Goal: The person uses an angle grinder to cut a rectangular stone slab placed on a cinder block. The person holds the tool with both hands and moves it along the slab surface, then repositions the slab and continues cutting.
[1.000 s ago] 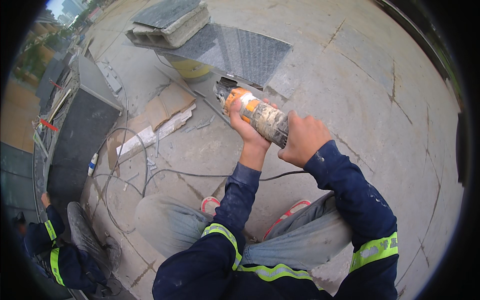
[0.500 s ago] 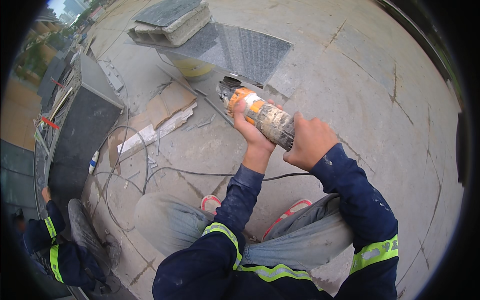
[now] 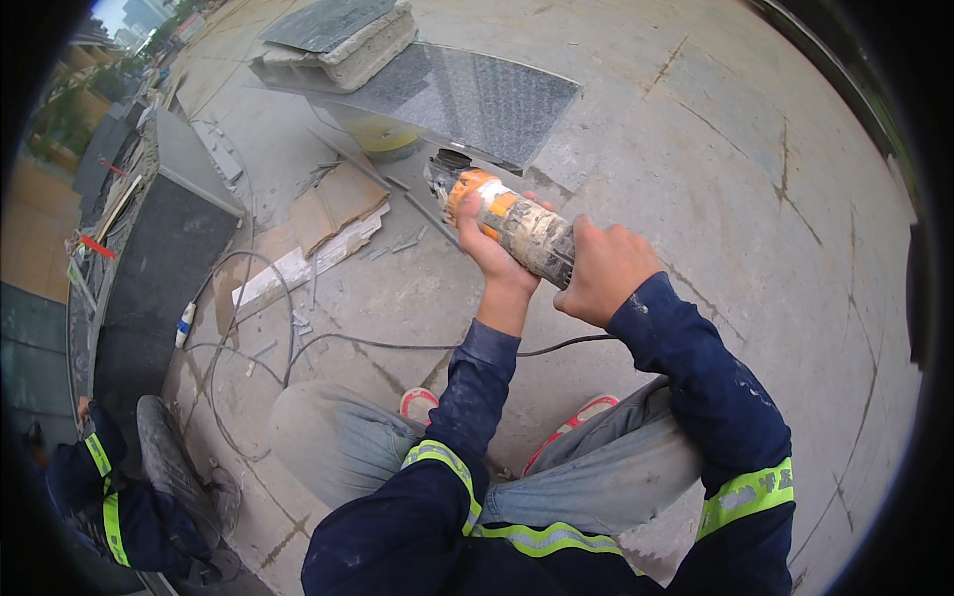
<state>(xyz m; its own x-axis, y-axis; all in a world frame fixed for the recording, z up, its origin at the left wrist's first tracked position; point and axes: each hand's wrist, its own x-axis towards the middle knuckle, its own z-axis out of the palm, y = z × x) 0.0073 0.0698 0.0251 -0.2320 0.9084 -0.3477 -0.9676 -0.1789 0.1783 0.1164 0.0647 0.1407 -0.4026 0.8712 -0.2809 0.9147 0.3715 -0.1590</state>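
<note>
Both of my hands hold a dusty orange-and-black angle grinder (image 3: pixel 532 231), tilted with its head up and to the left. My left hand (image 3: pixel 494 260) cradles the body from below, thumb along the orange section. Around the rear end closes my right hand (image 3: pixel 618 270), its fingertips partly hidden behind the tool. The grinder's head is close to the near edge of a polished dark grey stone slab (image 3: pixel 467 104). Whether the disc is spinning cannot be told.
A rough block (image 3: pixel 373 55) lies on the slab, with a yellowish bucket (image 3: pixel 383 137) beneath. Cardboard (image 3: pixel 336 207), stone strips and a black cable (image 3: pixel 388 345) lie on the concrete. At left, a co-worker (image 3: pixel 149 507) in a reflective jacket is beside a dark stone-clad wall (image 3: pixel 164 268).
My hands and the grinder have shifted slightly left and up, with the grip kept. The co-worker's hand at the far left has moved a little.
</note>
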